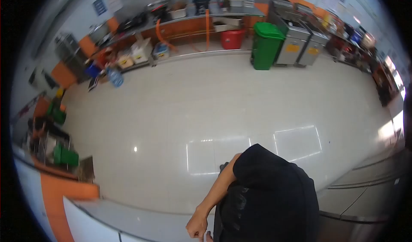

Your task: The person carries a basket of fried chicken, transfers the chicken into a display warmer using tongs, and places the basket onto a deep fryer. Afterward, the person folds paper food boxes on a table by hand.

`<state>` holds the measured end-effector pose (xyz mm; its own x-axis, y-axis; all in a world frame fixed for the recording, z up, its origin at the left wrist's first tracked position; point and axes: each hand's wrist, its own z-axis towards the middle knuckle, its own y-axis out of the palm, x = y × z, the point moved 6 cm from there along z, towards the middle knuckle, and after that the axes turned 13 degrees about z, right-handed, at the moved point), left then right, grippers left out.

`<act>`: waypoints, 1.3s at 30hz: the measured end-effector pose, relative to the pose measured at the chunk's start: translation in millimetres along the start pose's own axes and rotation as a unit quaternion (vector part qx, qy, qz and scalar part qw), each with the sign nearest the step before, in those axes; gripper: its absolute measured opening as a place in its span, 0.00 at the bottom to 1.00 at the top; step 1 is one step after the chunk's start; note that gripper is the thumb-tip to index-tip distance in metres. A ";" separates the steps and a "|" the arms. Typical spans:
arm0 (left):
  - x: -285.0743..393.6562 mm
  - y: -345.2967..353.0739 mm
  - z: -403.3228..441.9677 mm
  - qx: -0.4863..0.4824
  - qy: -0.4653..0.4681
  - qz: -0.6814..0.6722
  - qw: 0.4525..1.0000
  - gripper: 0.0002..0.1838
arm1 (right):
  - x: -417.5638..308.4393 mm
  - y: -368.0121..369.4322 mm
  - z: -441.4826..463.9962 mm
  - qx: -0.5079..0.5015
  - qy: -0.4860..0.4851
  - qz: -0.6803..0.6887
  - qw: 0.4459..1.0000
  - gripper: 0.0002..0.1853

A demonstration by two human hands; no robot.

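Clock read from view's middle. Green wheelie bin (267,46) at 1 o'clock, stainless fryer units (289,49) just beyond toward 2. Red bucket (231,40) past 12, below worktable (231,13); clear-blue water bottle (115,77) at 10. Stainless counter (365,197) at 4. Black sleeve (257,162) blocks floor at 5. Right hand (197,225) at 6, fingers curled; cannot tell if grasping. Nearest thing, pale ledge (128,216), lies at hand's 9; contact unclear. Fingertip (209,238) at hand's 4, cut off, owner unclear; left hand's state untellable.
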<state>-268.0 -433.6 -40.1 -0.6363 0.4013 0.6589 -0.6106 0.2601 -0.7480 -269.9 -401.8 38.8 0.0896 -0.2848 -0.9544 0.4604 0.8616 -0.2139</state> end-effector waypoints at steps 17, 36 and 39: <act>139.6 366.8 309.9 -0.447 0.082 0.027 0.891 0.16 | -258.2 -307.7 -326.0 0.342 -0.412 -0.208 0.819 0.13; 151.9 562.2 840.7 -0.454 -0.012 0.010 0.891 0.18 | -310.5 -601.5 -669.7 0.555 -0.248 -0.396 0.688 0.11; 233.5 624.3 922.3 -0.458 0.024 -0.039 0.888 0.25 | -204.2 -657.4 -811.3 0.829 -0.085 -0.180 0.523 0.13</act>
<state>-1232.6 -987.5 -279.8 -0.5750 0.3816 0.7237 0.0011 0.8849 -0.4657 -1307.4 -569.2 205.4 -0.2545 -0.4570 -0.8523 0.5947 -0.7689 0.2347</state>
